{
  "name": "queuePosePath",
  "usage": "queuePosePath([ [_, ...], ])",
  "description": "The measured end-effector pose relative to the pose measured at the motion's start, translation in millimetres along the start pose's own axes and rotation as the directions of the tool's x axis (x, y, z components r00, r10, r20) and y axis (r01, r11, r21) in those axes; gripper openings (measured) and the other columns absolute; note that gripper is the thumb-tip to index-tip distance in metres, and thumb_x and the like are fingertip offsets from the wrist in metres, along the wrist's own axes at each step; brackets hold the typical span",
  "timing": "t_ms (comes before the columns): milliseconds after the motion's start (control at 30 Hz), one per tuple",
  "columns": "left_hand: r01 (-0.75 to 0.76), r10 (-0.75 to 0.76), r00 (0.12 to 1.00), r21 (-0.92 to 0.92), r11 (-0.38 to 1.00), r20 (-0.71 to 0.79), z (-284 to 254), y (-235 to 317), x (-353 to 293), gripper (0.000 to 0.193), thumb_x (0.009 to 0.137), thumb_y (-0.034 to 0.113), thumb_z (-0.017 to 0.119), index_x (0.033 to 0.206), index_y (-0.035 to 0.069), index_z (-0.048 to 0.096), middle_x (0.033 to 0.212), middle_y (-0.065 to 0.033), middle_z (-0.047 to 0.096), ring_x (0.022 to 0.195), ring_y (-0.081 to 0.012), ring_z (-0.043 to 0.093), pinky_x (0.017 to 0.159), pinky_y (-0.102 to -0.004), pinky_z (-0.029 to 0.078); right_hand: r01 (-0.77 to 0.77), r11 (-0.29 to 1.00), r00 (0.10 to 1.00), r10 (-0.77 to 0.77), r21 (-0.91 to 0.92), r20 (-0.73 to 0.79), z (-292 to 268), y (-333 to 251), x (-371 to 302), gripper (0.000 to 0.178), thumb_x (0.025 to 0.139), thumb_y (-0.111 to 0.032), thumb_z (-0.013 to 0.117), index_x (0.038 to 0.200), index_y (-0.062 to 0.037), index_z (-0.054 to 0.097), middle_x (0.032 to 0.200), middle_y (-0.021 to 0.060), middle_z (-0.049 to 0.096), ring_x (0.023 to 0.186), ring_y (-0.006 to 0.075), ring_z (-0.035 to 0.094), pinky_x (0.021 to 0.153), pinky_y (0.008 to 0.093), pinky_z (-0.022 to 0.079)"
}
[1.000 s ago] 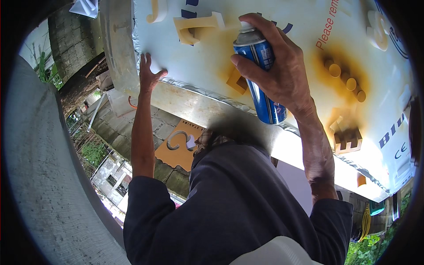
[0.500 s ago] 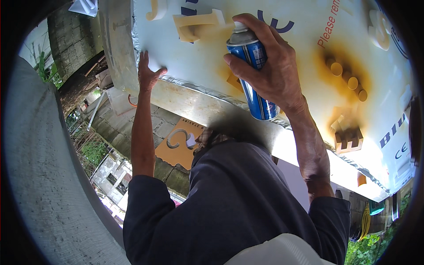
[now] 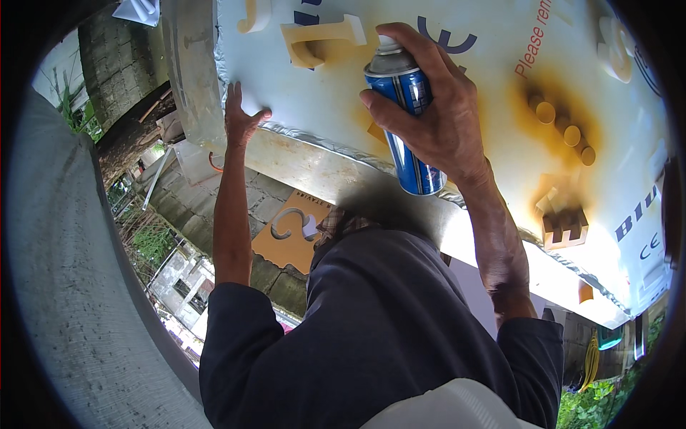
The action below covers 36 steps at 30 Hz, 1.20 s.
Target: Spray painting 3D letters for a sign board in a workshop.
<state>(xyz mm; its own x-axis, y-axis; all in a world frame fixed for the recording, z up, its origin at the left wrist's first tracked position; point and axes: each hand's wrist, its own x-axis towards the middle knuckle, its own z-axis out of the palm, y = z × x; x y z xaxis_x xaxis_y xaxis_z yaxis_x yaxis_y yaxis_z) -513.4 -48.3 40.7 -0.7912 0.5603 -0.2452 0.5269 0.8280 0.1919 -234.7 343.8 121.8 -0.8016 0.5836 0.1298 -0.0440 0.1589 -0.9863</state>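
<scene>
My right hand (image 3: pixel 446 111) grips a blue spray can (image 3: pixel 420 168) with a silver shoulder and white nozzle, the index finger on top. The can is held upright, slightly tilted, above a film-covered sheet. My left hand (image 3: pixel 241 121) rests near the sheet's left edge, thumb and fingers spread, holding nothing. Left of the nozzle lies a cream letter-shaped piece (image 3: pixel 341 30), its lower part tinted yellowish-brown. A three-pronged, gold-brown block (image 3: pixel 564 227) stands at the near right edge. Short gold-topped round pieces (image 3: pixel 545 112) stand inside a brown overspray patch. Part of another brownish piece shows behind the can.
The pale printed sheet (image 3: pixel 286 96) lies on a metal-edged bench (image 3: pixel 314 159). More cream cutouts (image 3: pixel 616 53) lie at its far right, another (image 3: pixel 254 16) at far left. Below is an orange-brown board (image 3: pixel 286 252) with a grey ring-shaped piece. A grey curved surface (image 3: pixel 86 286) rises at left.
The right hand and spray can have shifted very slightly left. My left hand and the pieces on the sheet stay where they were.
</scene>
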Motion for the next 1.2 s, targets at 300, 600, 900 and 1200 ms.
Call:
queuePosePath([
  [300,0.016,-0.016,1.000,-0.026,1.000,-0.007,0.4,1.1,1.0,0.135,0.049,0.061,0.092,0.155,0.000,0.036,0.163,-0.0263,0.028,0.150,-0.0401,0.030,0.123,-0.0481,0.028,-0.104,0.994,0.994,0.102,0.037,0.044,5.6,1.2,-7.4,0.065,0.075,-0.021,0.082,0.135,-0.0143,0.057,0.091,0.0154,0.064,0.084,0.0305,0.067,0.079,0.0439,0.054],
  [600,0.010,-0.010,1.000,-0.033,0.999,0.000,0.5,-0.6,0.9,0.135,0.049,0.062,0.092,0.155,-0.001,0.035,0.163,-0.0268,0.027,0.150,-0.0404,0.030,0.123,-0.0478,0.028,-0.100,0.995,0.992,0.102,-0.024,0.079,9.8,8.3,-10.7,0.065,0.082,-0.013,0.082,0.141,-0.0138,0.053,0.102,0.0130,0.069,0.075,0.0202,0.075,0.069,0.0336,0.063],
  [900,0.005,-0.006,1.000,-0.020,1.000,-0.008,0.7,-0.4,0.0,0.133,0.050,0.058,0.093,0.155,-0.001,0.035,0.163,-0.0265,0.026,0.150,-0.0398,0.030,0.123,-0.0475,0.028,-0.086,0.994,0.996,0.087,0.066,-0.010,23.5,9.4,-7.2,0.067,0.075,-0.021,0.081,0.136,-0.0135,0.055,0.089,0.0159,0.063,0.079,0.0306,0.064,0.075,0.0440,0.054],
  [1200,0.017,-0.017,1.000,-0.023,1.000,-0.004,-0.6,2.8,1.8,0.129,0.051,0.048,0.095,0.155,0.000,0.035,0.164,-0.0255,0.026,0.151,-0.0395,0.030,0.123,-0.0473,0.028,-0.035,0.999,0.998,0.034,-0.019,-0.048,27.7,3.6,-11.3,0.067,0.076,-0.021,0.081,0.136,-0.0138,0.054,0.085,0.0147,0.062,0.079,0.0293,0.064,0.076,0.0445,0.055],
])
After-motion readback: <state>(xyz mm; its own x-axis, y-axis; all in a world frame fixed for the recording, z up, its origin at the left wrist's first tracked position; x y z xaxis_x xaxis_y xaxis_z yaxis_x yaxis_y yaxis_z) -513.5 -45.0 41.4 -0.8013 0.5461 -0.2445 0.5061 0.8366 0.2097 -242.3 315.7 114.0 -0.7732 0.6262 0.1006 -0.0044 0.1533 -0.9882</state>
